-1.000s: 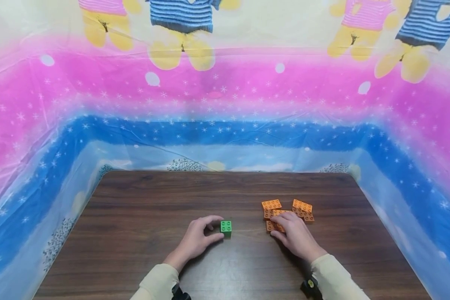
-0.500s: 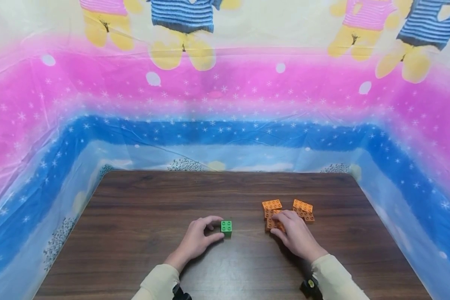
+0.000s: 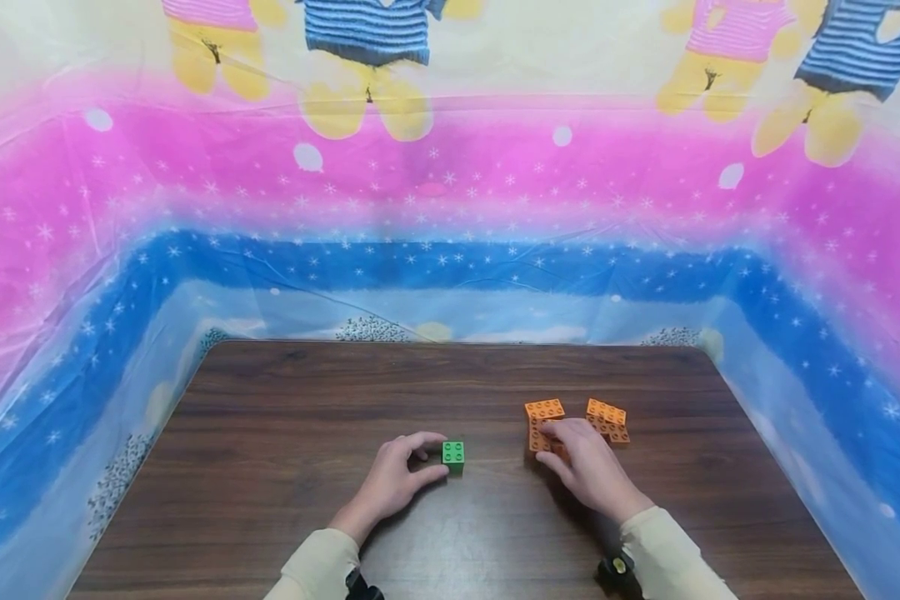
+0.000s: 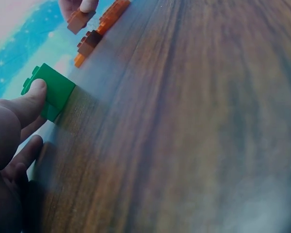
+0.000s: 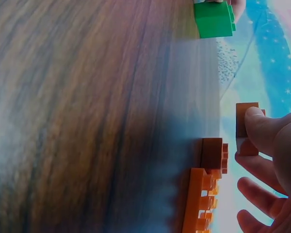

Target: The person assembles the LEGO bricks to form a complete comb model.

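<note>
In the head view, my left hand [image 3: 401, 473] pinches a small green building brick [image 3: 453, 454] with studs on top, thumb on the near side. The left wrist view shows the green brick [image 4: 60, 90] at the table surface. On the right, my right hand [image 3: 588, 467] bends over the orange bricks. Its thumb and a finger grip one orange brick [image 5: 241, 121], which the right wrist view shows raised above the other bricks. The remaining fingers of that hand are spread and loosely bent. From above, the right hand covers part of the bricks under it.
Several more orange bricks lie around the right hand: one [image 3: 543, 408] behind it to the left, another [image 3: 606, 411] behind it to the right. The dark wood table [image 3: 330, 383] ends at a patterned cloth backdrop [image 3: 450, 267] on the far and lateral sides.
My right hand has shifted slightly left and raised an orange brick; from above, the brick now sits further back and left. The left hand and green brick have stayed put.
</note>
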A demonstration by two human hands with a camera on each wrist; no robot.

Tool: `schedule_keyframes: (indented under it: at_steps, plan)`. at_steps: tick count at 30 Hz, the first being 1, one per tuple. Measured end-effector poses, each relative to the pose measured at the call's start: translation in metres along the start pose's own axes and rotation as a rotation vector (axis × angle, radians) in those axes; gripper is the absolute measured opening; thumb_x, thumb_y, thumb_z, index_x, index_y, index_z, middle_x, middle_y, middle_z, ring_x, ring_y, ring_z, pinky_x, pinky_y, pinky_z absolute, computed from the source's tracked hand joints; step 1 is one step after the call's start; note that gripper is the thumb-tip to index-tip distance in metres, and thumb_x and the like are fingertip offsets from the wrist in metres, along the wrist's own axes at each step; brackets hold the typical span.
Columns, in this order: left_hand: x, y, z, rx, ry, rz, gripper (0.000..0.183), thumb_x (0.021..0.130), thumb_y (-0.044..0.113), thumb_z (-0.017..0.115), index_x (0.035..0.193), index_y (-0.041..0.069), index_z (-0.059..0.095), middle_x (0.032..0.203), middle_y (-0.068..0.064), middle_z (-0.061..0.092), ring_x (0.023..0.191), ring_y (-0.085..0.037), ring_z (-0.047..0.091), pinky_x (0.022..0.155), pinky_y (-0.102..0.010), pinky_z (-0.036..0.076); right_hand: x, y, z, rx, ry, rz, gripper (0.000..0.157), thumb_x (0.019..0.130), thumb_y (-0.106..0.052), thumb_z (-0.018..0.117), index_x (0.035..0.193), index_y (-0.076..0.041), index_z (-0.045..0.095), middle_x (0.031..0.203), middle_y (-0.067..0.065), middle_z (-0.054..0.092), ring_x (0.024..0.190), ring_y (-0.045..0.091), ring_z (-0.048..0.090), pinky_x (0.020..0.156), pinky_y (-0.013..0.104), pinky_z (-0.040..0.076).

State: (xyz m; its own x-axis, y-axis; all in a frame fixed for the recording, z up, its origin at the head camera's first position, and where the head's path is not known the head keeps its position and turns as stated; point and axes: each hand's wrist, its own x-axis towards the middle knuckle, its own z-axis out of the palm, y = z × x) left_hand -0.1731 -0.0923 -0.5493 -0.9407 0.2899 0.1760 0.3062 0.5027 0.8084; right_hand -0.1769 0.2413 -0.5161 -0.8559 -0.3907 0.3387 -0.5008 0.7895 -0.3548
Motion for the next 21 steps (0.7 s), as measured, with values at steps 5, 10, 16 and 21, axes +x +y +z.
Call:
schedule_keyframes:
  at_steps: [5, 10, 16, 21]
  plan:
    - [0.0, 0.0, 0.0, -0.002, 0.009, 0.008, 0.038, 0.091, 0.024, 0.085, 0.126, 0.016, 0.074, 0.111, 0.004, 0.074, 0.096, -0.014, 0.064, 0.087, -0.035, 0.051, 0.001, -0.004, 0.001, 0.016, 0.009, 0.006, 0.038, 0.093, -0.022, 0.083, 0.127, -0.008, 0.072, 0.122, 0.006, 0.073, 0.115, 0.023, 0.065, 0.095, 0.046, 0.056]
    - [-0.001, -0.001, 0.001, -0.008, 0.017, 0.007, 0.038, 0.09, 0.024, 0.085, 0.125, 0.017, 0.075, 0.11, 0.005, 0.074, 0.095, -0.013, 0.064, 0.087, -0.034, 0.051, 0.003, -0.009, 0.004, 0.039, 0.014, 0.005, 0.039, 0.092, -0.021, 0.084, 0.125, -0.007, 0.072, 0.121, 0.007, 0.073, 0.114, 0.023, 0.065, 0.093, 0.046, 0.055]
    - [-0.001, -0.002, 0.002, -0.008, 0.028, 0.008, 0.037, 0.09, 0.024, 0.086, 0.124, 0.019, 0.075, 0.11, 0.006, 0.075, 0.095, -0.012, 0.064, 0.087, -0.034, 0.051, 0.007, -0.015, 0.006, 0.086, 0.017, -0.004, 0.037, 0.093, -0.022, 0.083, 0.125, -0.006, 0.073, 0.12, 0.004, 0.073, 0.111, 0.021, 0.065, 0.092, 0.047, 0.055]
    - [-0.001, -0.001, 0.002, -0.008, 0.032, 0.008, 0.037, 0.09, 0.024, 0.086, 0.124, 0.019, 0.075, 0.111, 0.007, 0.075, 0.095, -0.012, 0.063, 0.087, -0.034, 0.051, 0.009, -0.02, 0.008, 0.129, 0.02, -0.004, 0.035, 0.094, -0.023, 0.082, 0.125, -0.01, 0.073, 0.121, 0.001, 0.073, 0.113, 0.02, 0.067, 0.094, 0.049, 0.055]
